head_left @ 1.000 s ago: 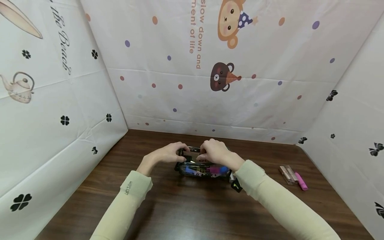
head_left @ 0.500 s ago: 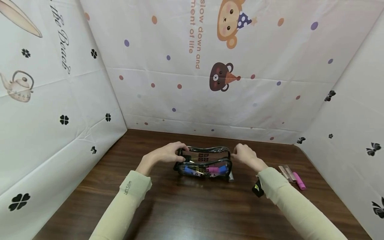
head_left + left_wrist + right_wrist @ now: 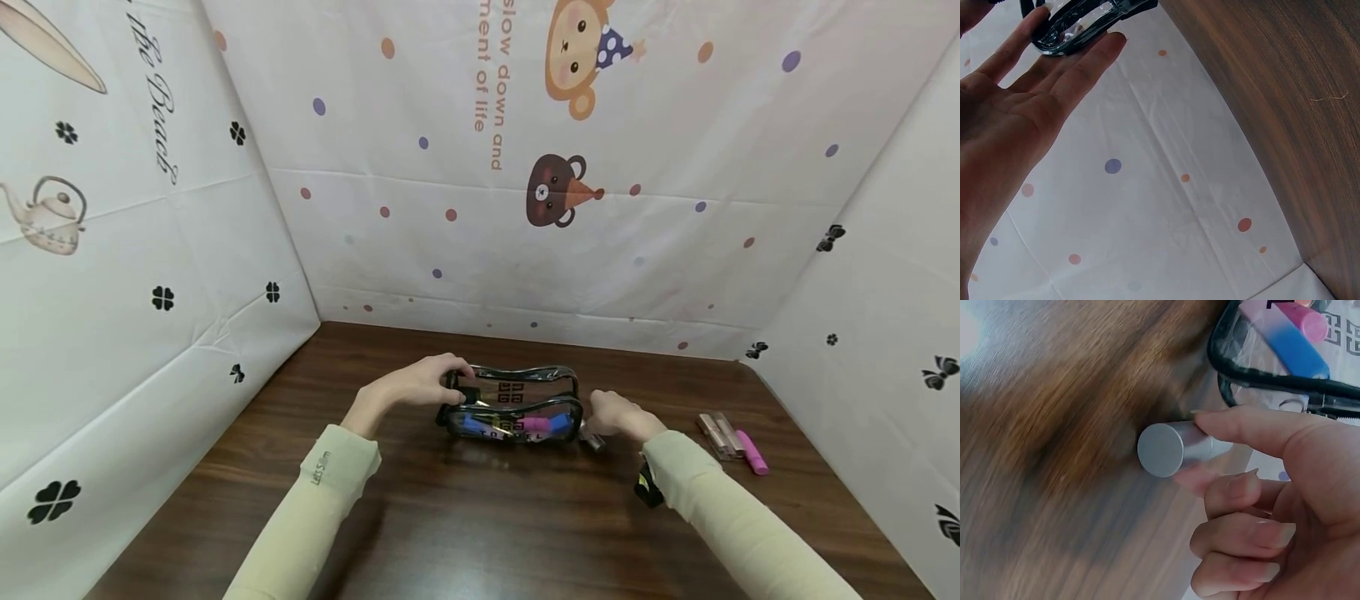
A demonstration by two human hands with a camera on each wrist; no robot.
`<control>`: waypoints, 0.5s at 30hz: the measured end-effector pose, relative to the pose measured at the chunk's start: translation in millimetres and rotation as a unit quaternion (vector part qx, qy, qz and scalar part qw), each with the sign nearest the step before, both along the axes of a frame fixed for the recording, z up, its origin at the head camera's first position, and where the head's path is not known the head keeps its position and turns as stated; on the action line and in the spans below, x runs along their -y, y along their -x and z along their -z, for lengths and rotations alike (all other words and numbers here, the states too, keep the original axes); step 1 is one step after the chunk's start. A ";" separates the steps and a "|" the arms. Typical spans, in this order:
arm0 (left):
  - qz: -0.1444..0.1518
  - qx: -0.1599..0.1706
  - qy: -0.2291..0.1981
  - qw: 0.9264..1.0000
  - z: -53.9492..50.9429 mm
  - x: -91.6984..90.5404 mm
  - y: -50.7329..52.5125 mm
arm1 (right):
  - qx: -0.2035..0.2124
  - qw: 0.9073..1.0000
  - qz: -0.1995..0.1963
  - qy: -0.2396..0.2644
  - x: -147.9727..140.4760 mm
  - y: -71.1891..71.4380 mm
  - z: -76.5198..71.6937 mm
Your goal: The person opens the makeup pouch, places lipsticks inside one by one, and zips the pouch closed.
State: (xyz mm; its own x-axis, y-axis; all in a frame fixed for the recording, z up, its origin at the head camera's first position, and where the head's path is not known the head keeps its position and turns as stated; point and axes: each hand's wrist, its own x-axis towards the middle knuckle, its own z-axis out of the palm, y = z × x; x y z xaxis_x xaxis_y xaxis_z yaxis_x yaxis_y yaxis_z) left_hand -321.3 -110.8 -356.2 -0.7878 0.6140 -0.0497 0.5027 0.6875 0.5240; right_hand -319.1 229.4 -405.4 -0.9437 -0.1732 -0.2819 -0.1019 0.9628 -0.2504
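Note:
A clear pouch with black trim (image 3: pixel 512 411) stands on the brown table, its top parted, with blue and pink items inside. My left hand (image 3: pixel 423 381) grips the pouch's left end; in the left wrist view the fingers of that hand (image 3: pixel 1029 100) lie around the black trim (image 3: pixel 1063 47). Just right of the pouch, my right hand (image 3: pixel 618 415) pinches a silver-capped tube (image 3: pixel 592 439). The right wrist view shows the cap (image 3: pixel 1161 450) between thumb and forefinger of the right hand (image 3: pixel 1297 481), beside the pouch's edge (image 3: pixel 1260 378).
Two slim clear-and-beige packs (image 3: pixel 722 437) and a pink tube (image 3: pixel 752 452) lie at the table's right. A black item with a yellow-green mark (image 3: pixel 647 487) sits by the right sleeve. Printed white sheets (image 3: pixel 480 250) stand behind and on both sides.
My right hand has moved off the pouch's top to its right side and taken hold of the silver-capped tube, which is now tilted. The left hand has stayed in place.

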 end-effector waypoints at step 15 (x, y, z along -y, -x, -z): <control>0.003 -0.006 0.001 1.000 -1.1 0.6 -0.6 | -0.029 1.000 0.006 0.006 -20.3 -4.1 -4.8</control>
State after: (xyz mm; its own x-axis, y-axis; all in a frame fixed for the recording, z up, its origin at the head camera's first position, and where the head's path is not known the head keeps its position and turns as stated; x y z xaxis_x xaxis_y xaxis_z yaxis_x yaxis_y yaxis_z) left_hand -320.7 -111.5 -355.1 -0.7846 0.6186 -0.0429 0.5126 0.6860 0.5164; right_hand -315.1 249.7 -400.6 -0.9603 -0.1647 -0.2253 -0.1046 0.9609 -0.2564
